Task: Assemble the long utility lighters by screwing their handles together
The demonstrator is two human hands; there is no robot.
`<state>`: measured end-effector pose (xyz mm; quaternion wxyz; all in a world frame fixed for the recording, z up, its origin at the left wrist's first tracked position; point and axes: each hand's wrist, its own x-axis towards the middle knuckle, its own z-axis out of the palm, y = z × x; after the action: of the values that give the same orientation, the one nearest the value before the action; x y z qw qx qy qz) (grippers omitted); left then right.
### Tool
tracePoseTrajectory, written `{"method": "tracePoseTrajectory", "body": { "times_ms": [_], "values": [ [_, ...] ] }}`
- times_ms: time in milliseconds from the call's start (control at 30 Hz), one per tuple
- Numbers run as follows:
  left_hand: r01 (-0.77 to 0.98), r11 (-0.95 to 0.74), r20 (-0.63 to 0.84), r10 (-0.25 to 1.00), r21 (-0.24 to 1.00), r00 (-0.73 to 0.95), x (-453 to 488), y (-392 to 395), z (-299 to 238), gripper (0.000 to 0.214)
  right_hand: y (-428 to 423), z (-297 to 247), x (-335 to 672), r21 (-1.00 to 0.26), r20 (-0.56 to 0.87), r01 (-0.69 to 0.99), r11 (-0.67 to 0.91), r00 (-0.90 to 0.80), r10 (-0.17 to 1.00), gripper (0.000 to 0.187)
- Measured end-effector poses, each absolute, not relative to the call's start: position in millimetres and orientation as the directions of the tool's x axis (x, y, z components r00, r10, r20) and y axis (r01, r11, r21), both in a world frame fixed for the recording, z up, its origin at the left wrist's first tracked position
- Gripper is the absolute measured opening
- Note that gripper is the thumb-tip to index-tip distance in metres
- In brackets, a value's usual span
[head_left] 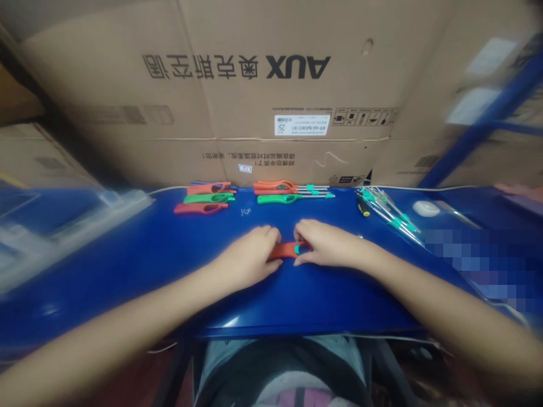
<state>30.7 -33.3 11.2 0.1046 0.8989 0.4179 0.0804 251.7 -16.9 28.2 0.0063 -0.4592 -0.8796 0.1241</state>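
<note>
Between my hands, just over the blue table (237,305), is an orange-red long-reach lighter handle (285,250) with a green trigger part showing in its loop. My left hand (252,257) is closed around its left end. At the trigger end, my right hand (320,243) pinches it with thumb and fingers; whether a metal tube is in that hand is hidden. Farther back lie an orange handle (203,188), a green handle (206,198) and a red handle (193,208) without tubes. To their right are lighters with metal tubes, including a green lighter (275,199).
A bundle of metal tubes with green parts (396,217) lies at the right, beside a black-and-yellow screwdriver (363,206) and a white rounded object (426,208). A large cardboard box (237,107) forms the back wall. Clear plastic-like trays (97,232) are at left.
</note>
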Motion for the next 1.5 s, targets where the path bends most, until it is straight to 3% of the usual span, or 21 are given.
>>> {"method": "tracePoseTrajectory", "body": {
  "times_ms": [267, 433, 567, 800, 1000, 1167, 1300, 1400, 1500],
  "values": [
    [0.722, -0.633, 0.151, 0.772, 0.279, 0.618, 38, -27, -8, 0.024, -28, 27, 244, -0.176, -0.074, 0.847, 0.501, -0.519, 0.851, 0.039],
    [0.709, -0.660, 0.144, 0.749, 0.250, 0.646, 39, -30, -2, 0.020, -27, 23, 243, -0.259, -0.099, 0.848, 0.462, -0.499, 0.861, 0.041],
    [0.637, -0.707, 0.180, 0.700, 0.307, 0.691, 37, -27, -2, 0.021, -27, 20, 246, -0.339, -0.110, 0.828, 0.447, -0.507, 0.855, 0.041],
    [0.528, -0.746, 0.243, 0.645, 0.406, 0.725, 33, -15, -17, 0.026, -24, 22, 252, -0.270, -0.056, 0.781, 0.563, -0.596, 0.801, 0.038],
    [0.492, -0.746, 0.295, 0.643, 0.448, 0.707, 31, -6, -23, 0.031, -21, 18, 254, -0.301, -0.029, 0.773, 0.558, -0.592, 0.805, 0.034],
    [0.511, -0.693, 0.293, 0.698, 0.509, 0.654, 31, -2, -23, 0.033, -7, 16, 268, -0.406, 0.012, 0.759, 0.509, -0.553, 0.833, 0.047],
    [0.475, -0.620, 0.317, 0.757, 0.625, 0.571, 31, 1, -23, 0.035, 12, 10, 280, -0.563, 0.040, 0.698, 0.443, -0.512, 0.858, 0.028],
    [0.469, -0.559, 0.317, 0.807, 0.684, 0.499, 32, 2, -24, 0.035, 21, 4, 283, -0.663, 0.046, 0.631, 0.403, -0.503, 0.863, 0.026],
    [0.425, -0.487, 0.302, 0.850, 0.763, 0.432, 33, 3, -25, 0.033, 21, 2, 284, -0.677, 0.020, 0.615, 0.403, -0.533, 0.846, 0.027]
  ]
}}
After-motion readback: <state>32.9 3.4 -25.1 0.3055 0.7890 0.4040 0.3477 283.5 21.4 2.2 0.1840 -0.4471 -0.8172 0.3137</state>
